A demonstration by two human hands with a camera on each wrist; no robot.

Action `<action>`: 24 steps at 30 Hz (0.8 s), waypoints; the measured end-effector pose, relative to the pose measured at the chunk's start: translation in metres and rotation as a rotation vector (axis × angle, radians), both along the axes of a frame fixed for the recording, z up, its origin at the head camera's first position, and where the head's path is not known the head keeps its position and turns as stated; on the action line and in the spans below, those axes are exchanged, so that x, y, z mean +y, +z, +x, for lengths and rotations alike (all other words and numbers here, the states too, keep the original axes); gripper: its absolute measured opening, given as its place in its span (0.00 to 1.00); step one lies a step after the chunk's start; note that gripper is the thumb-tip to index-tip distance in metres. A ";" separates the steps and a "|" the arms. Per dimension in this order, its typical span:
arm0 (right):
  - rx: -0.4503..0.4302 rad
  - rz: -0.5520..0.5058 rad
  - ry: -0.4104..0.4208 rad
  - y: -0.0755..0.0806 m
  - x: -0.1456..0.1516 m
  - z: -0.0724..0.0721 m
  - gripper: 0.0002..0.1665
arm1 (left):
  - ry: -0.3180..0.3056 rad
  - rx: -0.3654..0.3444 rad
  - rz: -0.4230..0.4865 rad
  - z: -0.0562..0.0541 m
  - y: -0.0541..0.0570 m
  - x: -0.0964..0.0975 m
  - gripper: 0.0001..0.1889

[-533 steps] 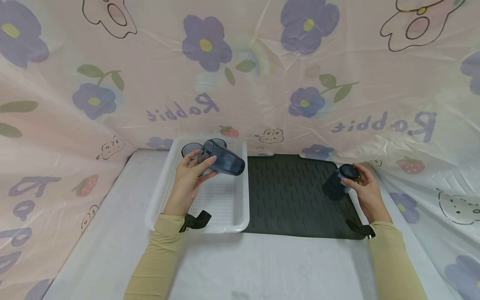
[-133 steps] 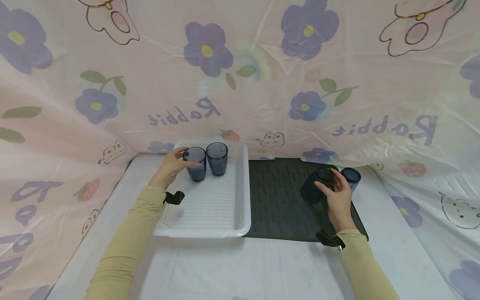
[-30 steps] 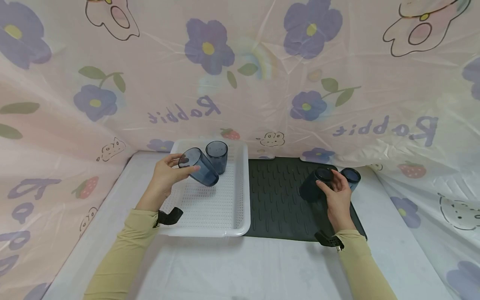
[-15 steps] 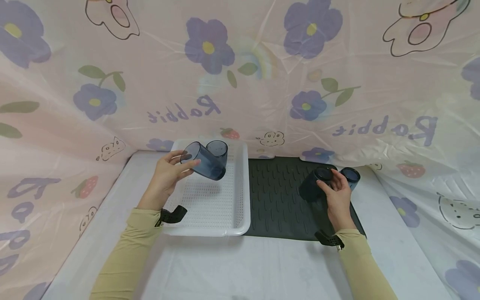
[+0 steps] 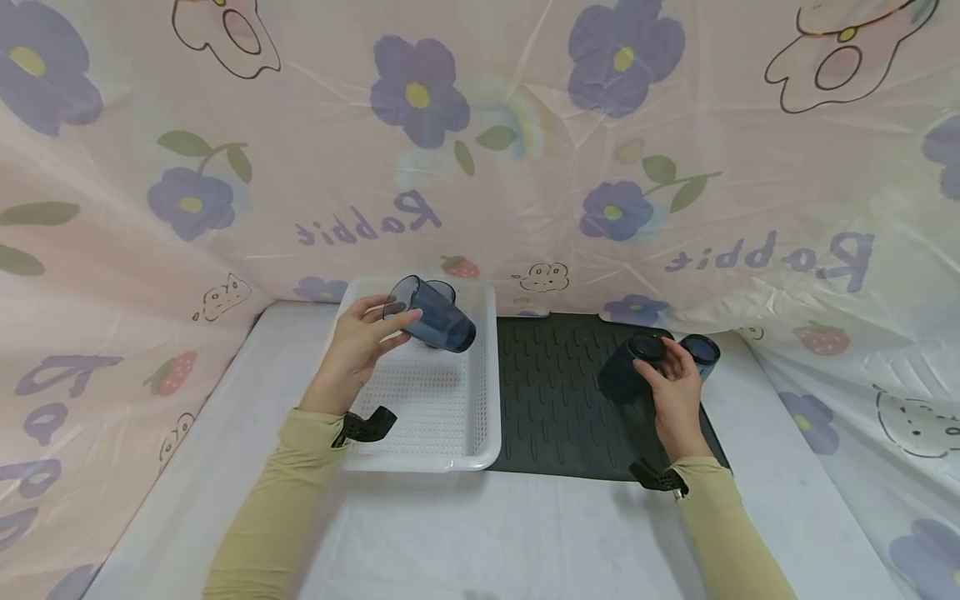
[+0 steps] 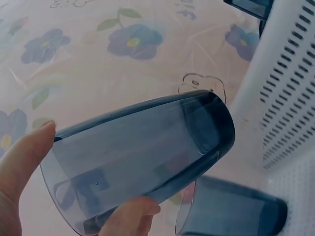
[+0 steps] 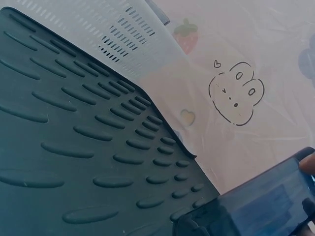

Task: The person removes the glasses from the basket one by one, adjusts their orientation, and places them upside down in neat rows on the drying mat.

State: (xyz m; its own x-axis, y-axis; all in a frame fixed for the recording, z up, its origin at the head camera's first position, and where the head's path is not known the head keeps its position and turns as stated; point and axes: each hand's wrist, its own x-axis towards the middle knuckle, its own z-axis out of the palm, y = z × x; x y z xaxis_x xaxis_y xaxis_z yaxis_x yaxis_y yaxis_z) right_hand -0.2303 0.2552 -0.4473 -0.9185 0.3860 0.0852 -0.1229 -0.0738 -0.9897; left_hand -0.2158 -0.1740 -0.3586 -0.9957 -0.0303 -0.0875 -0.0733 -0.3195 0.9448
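My left hand [image 5: 360,346] holds a translucent blue glass tumbler [image 5: 438,321] near its rim, tilted over the white basket [image 5: 492,417] with its base toward the right. In the left wrist view, thumb and fingers grip this tumbler [image 6: 142,147] at its mouth end. Partly behind it, a second tumbler [image 6: 231,209] stands in the basket. My right hand [image 5: 677,408] holds a dark blue tumbler [image 5: 621,375], base up, at the dark ridged mat [image 5: 562,400]. Just right of that hand is another base-up tumbler [image 5: 703,352].
Basket and mat sit side by side on a white-covered table [image 5: 525,533]. A patterned plastic sheet [image 5: 510,200] rises behind them and along both sides.
The left hand has lifted the tumbler that stood in the basket, tipped it sideways and moved it right. Since the oldest frame, the right hand has shifted left to another tumbler; lately it stays still.
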 end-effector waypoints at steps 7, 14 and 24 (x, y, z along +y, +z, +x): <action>-0.011 -0.016 -0.005 0.003 0.000 0.001 0.35 | -0.021 0.025 0.015 -0.002 0.001 0.013 0.38; -0.018 -0.015 0.000 0.005 0.000 0.001 0.36 | -0.018 0.024 0.052 -0.002 0.000 0.024 0.35; 0.009 -0.020 0.017 0.009 0.000 0.004 0.34 | -0.003 0.011 0.088 -0.004 -0.002 0.036 0.36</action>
State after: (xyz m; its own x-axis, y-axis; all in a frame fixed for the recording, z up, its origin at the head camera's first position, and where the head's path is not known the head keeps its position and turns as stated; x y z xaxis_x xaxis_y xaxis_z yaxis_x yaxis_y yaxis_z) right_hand -0.2263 0.2553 -0.4384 -0.9242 0.3722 0.0857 -0.1303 -0.0962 -0.9868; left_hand -0.2202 -0.1376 -0.3605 -0.9967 -0.0201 -0.0785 -0.0639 -0.4015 0.9136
